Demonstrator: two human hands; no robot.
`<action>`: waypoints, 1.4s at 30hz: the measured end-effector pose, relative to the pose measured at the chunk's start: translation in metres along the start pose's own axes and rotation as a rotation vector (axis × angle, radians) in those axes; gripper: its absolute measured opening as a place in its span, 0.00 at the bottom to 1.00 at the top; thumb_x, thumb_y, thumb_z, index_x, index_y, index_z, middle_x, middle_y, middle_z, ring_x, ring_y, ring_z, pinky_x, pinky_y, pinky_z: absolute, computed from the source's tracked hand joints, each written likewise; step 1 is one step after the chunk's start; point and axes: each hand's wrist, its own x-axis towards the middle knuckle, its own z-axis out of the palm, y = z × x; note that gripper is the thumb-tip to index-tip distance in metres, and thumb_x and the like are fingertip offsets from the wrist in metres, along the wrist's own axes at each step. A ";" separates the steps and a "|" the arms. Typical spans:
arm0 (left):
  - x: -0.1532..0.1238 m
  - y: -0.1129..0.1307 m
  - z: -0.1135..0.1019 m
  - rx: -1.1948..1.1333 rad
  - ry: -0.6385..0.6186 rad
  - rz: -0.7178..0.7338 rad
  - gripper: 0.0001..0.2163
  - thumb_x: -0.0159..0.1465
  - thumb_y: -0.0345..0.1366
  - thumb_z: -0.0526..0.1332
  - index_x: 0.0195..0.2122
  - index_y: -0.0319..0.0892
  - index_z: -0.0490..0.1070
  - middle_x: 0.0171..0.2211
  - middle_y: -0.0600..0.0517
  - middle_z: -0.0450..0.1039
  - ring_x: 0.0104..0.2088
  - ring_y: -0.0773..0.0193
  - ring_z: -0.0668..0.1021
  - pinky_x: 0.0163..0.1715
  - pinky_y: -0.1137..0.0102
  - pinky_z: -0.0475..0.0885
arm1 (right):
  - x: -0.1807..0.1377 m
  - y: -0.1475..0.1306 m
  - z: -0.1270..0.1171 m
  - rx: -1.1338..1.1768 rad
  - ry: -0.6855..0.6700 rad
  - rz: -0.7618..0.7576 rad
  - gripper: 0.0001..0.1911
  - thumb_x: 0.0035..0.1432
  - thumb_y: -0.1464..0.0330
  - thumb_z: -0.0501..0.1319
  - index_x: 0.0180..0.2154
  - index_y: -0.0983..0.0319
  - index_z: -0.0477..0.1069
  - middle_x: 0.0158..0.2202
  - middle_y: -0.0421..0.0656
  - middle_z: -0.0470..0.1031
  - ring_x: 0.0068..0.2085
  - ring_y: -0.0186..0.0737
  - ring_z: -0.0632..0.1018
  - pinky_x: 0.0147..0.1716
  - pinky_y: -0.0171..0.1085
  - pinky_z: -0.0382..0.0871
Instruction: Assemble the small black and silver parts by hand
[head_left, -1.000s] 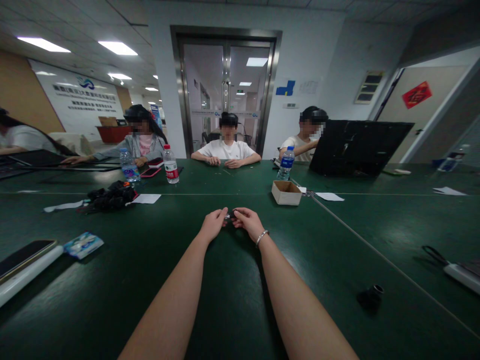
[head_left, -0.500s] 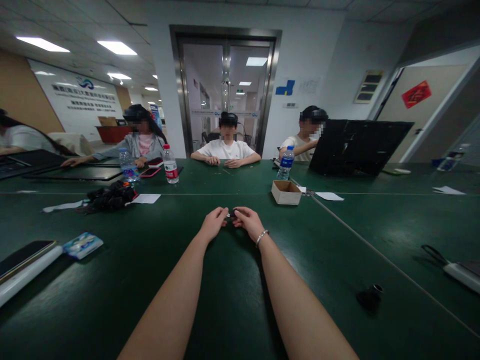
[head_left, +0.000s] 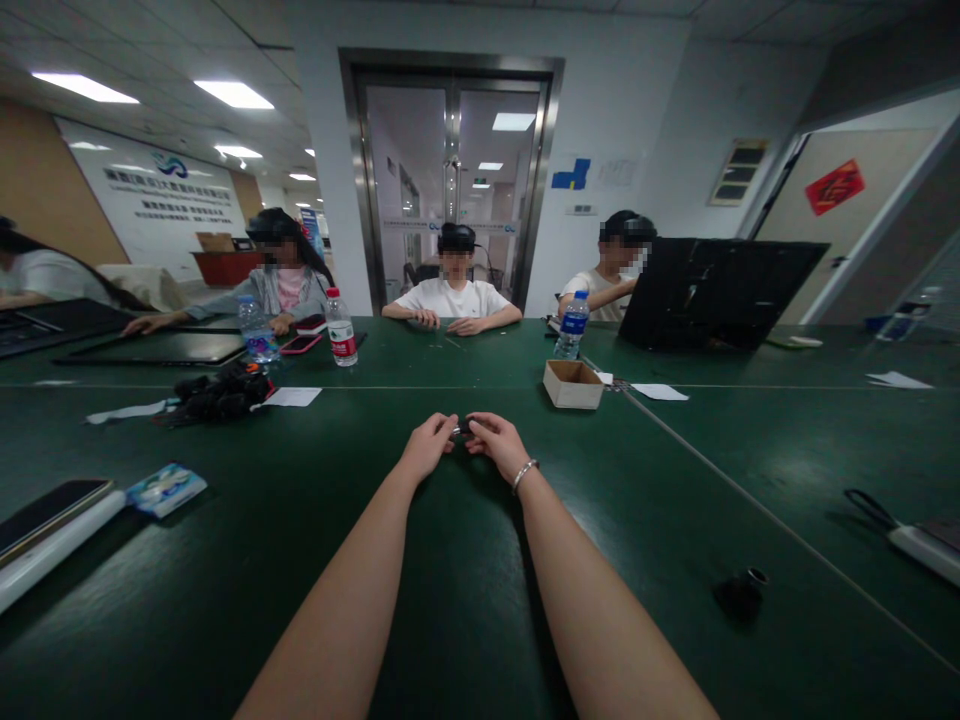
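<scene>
Over the green table, my left hand (head_left: 429, 446) and my right hand (head_left: 498, 446) meet at a small black object with a silver end (head_left: 462, 429). The fingertips of my left hand pinch its silver end. My right thumb and fingers close on the black part. Its exact kind is too small to make out, and fingers cover much of it. Beyond my right hand stands a small open cardboard box (head_left: 572, 391). Past my left hand lies a pile of black cables or gear (head_left: 223, 393).
A black piece with a round metal rim (head_left: 741, 596) lies at the right front. Left are a phone (head_left: 52, 515) and a blue-white packet (head_left: 166, 489). Bottles (head_left: 342, 330) (head_left: 573, 326), a large black screen (head_left: 716, 295) and several seated people line the far side.
My hands and the small object stay almost exactly where they were. Across the table, the middle person's hand has shifted slightly.
</scene>
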 end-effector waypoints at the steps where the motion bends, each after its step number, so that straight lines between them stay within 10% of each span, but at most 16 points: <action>1: 0.000 0.000 0.000 0.001 -0.005 0.008 0.21 0.55 0.56 0.55 0.33 0.41 0.69 0.33 0.50 0.72 0.30 0.64 0.75 0.32 0.70 0.69 | 0.000 0.000 0.000 0.001 0.002 0.000 0.11 0.48 0.71 0.64 0.37 0.64 0.70 0.26 0.41 0.75 0.21 0.29 0.75 0.20 0.28 0.71; 35: 0.003 -0.004 -0.001 -0.002 0.009 -0.034 0.27 0.55 0.59 0.50 0.30 0.38 0.72 0.28 0.47 0.74 0.30 0.62 0.75 0.35 0.67 0.69 | -0.001 0.001 0.000 -0.006 -0.034 -0.001 0.11 0.49 0.72 0.63 0.38 0.64 0.70 0.25 0.40 0.75 0.22 0.28 0.75 0.21 0.27 0.71; 42: 0.001 0.017 0.006 -0.459 0.062 -0.133 0.26 0.60 0.57 0.44 0.47 0.42 0.64 0.48 0.42 0.70 0.43 0.59 0.75 0.38 0.66 0.70 | -0.001 -0.004 0.005 0.027 0.013 0.039 0.11 0.52 0.66 0.61 0.38 0.63 0.66 0.26 0.41 0.76 0.20 0.29 0.74 0.19 0.28 0.68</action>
